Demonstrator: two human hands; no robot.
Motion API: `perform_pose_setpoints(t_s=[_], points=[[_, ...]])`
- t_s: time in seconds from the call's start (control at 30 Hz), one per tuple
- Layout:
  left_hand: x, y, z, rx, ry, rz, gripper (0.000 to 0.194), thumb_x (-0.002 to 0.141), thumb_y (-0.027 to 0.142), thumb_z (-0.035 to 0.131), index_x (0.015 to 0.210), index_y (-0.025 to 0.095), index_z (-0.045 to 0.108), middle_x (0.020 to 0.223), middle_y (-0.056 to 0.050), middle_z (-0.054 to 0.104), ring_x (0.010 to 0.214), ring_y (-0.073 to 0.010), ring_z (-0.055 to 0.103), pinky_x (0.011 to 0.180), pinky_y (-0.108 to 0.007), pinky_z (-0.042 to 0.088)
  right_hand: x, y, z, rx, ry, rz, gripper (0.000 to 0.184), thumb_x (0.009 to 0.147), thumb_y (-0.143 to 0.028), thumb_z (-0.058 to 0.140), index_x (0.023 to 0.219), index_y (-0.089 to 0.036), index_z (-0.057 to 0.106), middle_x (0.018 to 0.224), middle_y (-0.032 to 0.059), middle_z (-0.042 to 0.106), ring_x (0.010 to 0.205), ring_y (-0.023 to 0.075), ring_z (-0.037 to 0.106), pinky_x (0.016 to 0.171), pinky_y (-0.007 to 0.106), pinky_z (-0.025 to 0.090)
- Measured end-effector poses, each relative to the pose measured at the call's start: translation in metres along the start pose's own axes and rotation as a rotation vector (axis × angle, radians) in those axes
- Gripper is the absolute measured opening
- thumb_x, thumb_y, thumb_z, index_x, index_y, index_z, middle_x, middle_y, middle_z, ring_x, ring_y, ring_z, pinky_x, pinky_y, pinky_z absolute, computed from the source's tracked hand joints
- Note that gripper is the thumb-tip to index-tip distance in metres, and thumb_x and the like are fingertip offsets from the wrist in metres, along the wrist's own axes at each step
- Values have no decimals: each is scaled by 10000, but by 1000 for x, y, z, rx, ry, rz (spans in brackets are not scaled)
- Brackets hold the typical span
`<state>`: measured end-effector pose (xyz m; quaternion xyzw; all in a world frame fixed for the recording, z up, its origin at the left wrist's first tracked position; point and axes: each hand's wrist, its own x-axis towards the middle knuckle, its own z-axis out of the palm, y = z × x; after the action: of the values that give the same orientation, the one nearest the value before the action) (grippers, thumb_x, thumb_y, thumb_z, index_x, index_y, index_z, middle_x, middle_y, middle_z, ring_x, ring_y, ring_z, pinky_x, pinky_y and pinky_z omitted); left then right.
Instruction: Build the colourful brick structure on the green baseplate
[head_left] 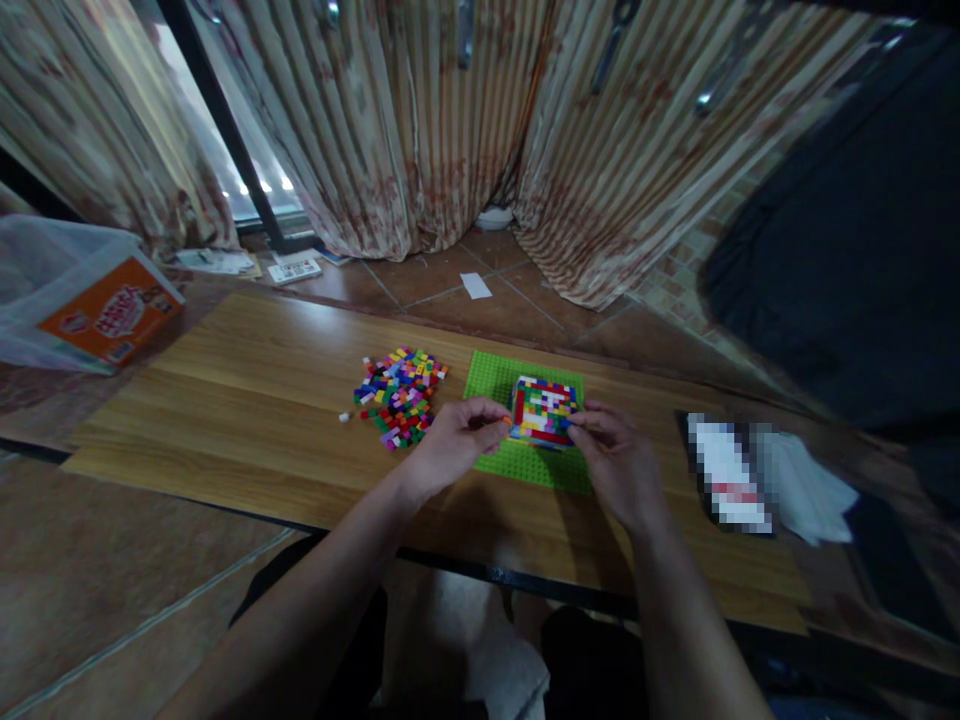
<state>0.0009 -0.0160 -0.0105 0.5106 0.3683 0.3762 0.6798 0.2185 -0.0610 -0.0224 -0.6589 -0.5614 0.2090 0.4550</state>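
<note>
A green baseplate (pixel 491 378) lies on the wooden table (pixel 255 400). On it stands a multicoloured block of small bricks (pixel 544 410). My left hand (pixel 454 445) is closed in a pinch on a small orange brick at the block's left side. At the block's right side, my right hand (pixel 619 460) presses its pinched fingertips against the block. A pile of loose coloured bricks (pixel 399 395) lies left of the baseplate.
A clear plastic bag with an orange box (pixel 109 310) sits at the table's far left. A blurred-out item (pixel 727 472) and white cloth (pixel 810 490) lie at the right. Curtains (pixel 390 120) hang behind. A single white brick (pixel 343 417) lies apart from the pile.
</note>
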Motion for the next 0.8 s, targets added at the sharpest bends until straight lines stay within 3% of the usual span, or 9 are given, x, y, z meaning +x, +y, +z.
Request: perform_pose_setpoints(t_s=[0.3, 0.6, 0.8], points=[[1, -3, -1, -10, 4, 0, 194, 729, 294, 713, 828, 137, 656, 673, 22, 576, 572, -77, 478, 559, -228, 364, -1, -6, 2, -162, 17, -146, 181, 863, -349, 594, 886, -248, 743, 1166, 92, 642, 1087, 263, 612, 990, 481, 485], [0, 0, 1, -10, 3, -18, 193, 729, 288, 711, 823, 129, 653, 660, 22, 570, 569, -79, 482, 561, -231, 363, 0, 1, 13, 152, 110, 112, 158, 720, -351, 720, 794, -218, 761, 1102, 91, 679, 1023, 249, 641, 947, 468, 507], [-1, 0, 1, -11, -7, -13, 176, 743, 284, 705, 815, 132, 654, 635, 29, 551, 573, -78, 472, 564, -227, 360, 2, 4, 22, 376, 152, 271, 172, 632, -309, 772, 772, -213, 749, 892, 41, 748, 900, 225, 679, 945, 473, 497]])
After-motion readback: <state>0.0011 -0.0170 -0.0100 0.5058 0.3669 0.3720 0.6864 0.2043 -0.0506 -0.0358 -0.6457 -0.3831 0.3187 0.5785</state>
